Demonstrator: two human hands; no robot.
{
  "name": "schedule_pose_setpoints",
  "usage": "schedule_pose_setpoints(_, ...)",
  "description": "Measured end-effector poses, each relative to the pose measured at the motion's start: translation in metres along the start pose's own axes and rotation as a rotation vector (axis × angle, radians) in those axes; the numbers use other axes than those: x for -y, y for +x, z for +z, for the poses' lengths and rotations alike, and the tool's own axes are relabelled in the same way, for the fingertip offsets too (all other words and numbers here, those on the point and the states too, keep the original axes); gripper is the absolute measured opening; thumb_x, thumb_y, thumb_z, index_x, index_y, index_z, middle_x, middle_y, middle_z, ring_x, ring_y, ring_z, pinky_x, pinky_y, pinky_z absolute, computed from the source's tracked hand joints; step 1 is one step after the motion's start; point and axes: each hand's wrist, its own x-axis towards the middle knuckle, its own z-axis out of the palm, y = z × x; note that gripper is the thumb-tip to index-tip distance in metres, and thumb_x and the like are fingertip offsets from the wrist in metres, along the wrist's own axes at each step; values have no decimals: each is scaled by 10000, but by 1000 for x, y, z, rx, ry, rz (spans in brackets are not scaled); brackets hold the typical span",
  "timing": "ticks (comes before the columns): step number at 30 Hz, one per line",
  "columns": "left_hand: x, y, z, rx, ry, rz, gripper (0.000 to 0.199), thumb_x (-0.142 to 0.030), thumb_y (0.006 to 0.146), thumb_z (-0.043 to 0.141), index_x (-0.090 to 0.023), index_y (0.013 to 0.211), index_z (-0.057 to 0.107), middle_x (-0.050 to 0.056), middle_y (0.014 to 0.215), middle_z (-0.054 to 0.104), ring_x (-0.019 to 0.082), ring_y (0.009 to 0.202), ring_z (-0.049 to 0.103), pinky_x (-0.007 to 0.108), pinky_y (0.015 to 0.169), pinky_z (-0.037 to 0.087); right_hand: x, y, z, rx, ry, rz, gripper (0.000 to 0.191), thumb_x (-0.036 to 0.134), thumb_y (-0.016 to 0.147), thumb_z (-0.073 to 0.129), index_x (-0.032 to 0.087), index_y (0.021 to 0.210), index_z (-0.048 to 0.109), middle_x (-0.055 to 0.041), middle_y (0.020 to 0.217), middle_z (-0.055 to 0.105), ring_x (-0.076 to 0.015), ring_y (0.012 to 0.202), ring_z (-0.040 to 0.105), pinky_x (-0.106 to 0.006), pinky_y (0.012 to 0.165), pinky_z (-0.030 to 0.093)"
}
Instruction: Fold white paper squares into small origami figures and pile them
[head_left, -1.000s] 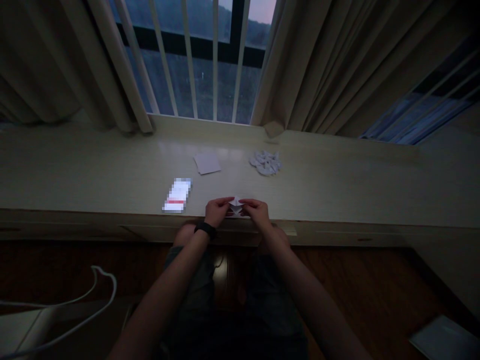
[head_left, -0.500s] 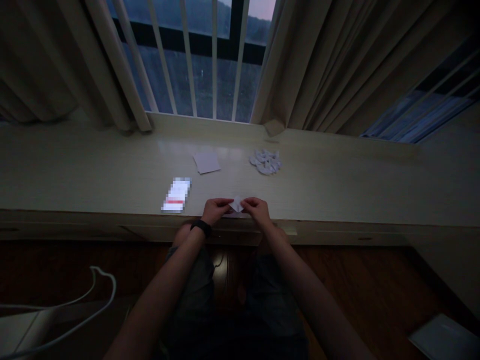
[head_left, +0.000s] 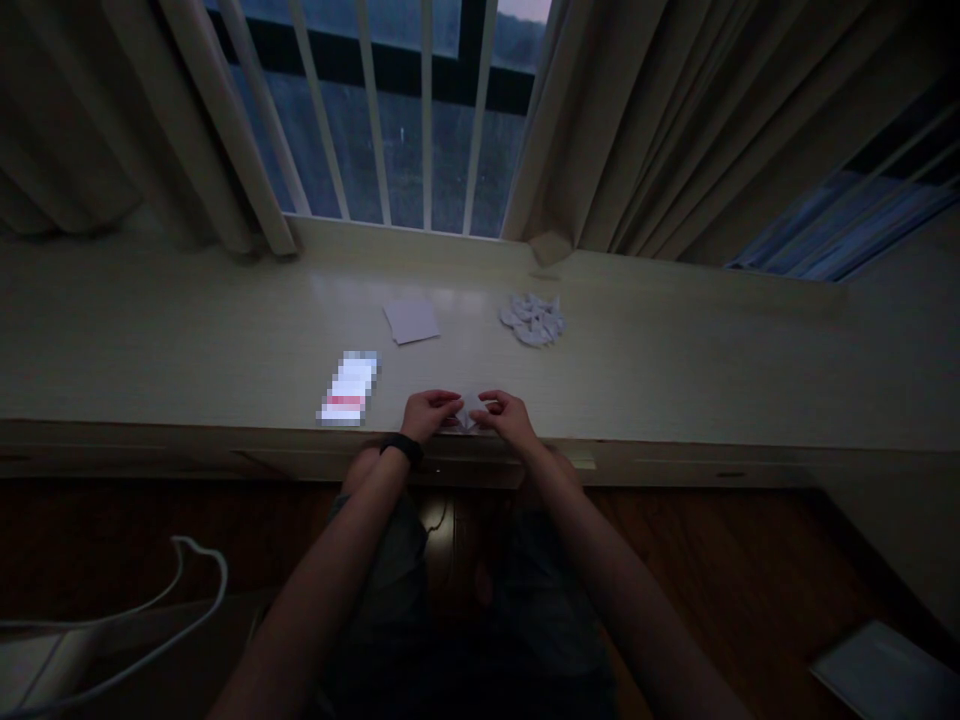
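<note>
A small folded white paper [head_left: 469, 410] is held between my two hands near the front edge of the pale ledge [head_left: 675, 370]. My left hand [head_left: 430, 414] pinches its left side. The fingers of my right hand [head_left: 508, 415] are closed on its right side, thumb low and index finger above. Beyond them, to the left, lies a stack of square white paper [head_left: 412, 321]. Several folded white paper pieces [head_left: 533, 320] sit in a cluster farther right.
A lit, pixelated phone [head_left: 349, 388] lies left of my hands. Curtains [head_left: 607, 120] and a barred window stand behind the ledge. A white cable [head_left: 202, 550] loops at the lower left, and a pale flat object [head_left: 889, 670] is at the lower right.
My fingers have shifted on the folded paper, and my right thumb now sits lower across it. The paper's outline looks wider. The whole view has moved slightly.
</note>
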Motion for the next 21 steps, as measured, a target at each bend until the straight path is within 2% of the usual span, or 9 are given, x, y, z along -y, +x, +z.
schedule_pose_setpoints(4, 6, 2, 3, -103, 92, 50, 479, -455, 557, 789, -125, 855, 610, 51, 806, 668, 153, 678, 636, 318, 617, 568, -4, -1, 4, -53, -94, -27, 436, 416, 614, 717, 172, 953, 594, -2, 645, 667, -157, 553, 614, -272, 558, 504)
schedule_pose_setpoints(7, 12, 4, 4, -168, 293, 97, 442, -485, 562, 775, -156, 777, 572, 2, 696, 626, 129, 611, 608, 264, 552, 535, -9, -2, 8, -173, -196, -73, 400, 420, 661, 672, 179, 973, 605, -15, 713, 692, -168, 620, 633, -274, 597, 506)
schedule_pose_setpoints(9, 14, 5, 3, -137, 423, 102, 408, -493, 567, 762, -160, 699, 567, -14, 615, 597, 121, 558, 584, 240, 521, 503, -11, -3, 11, -228, -251, -91, 389, 429, 677, 651, 178, 972, 615, -26, 754, 702, -179, 670, 645, -277, 620, 507)
schedule_pose_setpoints(12, 14, 8, -1, -76, 501, 98, 335, -462, 622, 722, -155, 674, 597, 2, 601, 616, 128, 537, 581, 233, 508, 472, -12, -4, 13, -243, -260, -91, 396, 429, 682, 643, 177, 985, 617, -32, 783, 708, -181, 693, 650, -275, 630, 506)
schedule_pose_setpoints(14, 11, 7, -4, -41, 555, 124, 280, -429, 674, 677, -153, 702, 636, 22, 633, 643, 140, 560, 594, 242, 531, 465, -12, -4, 13, -234, -235, -84, 395, 414, 680, 646, 178, 994, 613, -31, 782, 707, -176, 686, 647, -271, 630, 504)
schedule_pose_setpoints(19, 4, 2, -7, 52, 791, 317, 225, -374, 741, 593, -180, 676, 686, 52, 792, 680, 167, 724, 604, 271, 674, 458, -10, -5, 12, -239, -226, -86, 410, 398, 678, 638, 175, 1020, 608, -20, 754, 685, -163, 657, 625, -264, 615, 491)
schedule_pose_setpoints(21, 4, 0, -8, 64, 818, 328, 237, -382, 752, 573, -183, 704, 692, 49, 816, 677, 169, 747, 598, 270, 689, 456, -8, -4, 11, -234, -280, -109, 444, 389, 657, 655, 175, 1043, 607, -13, 755, 671, -154, 643, 609, -262, 612, 483)
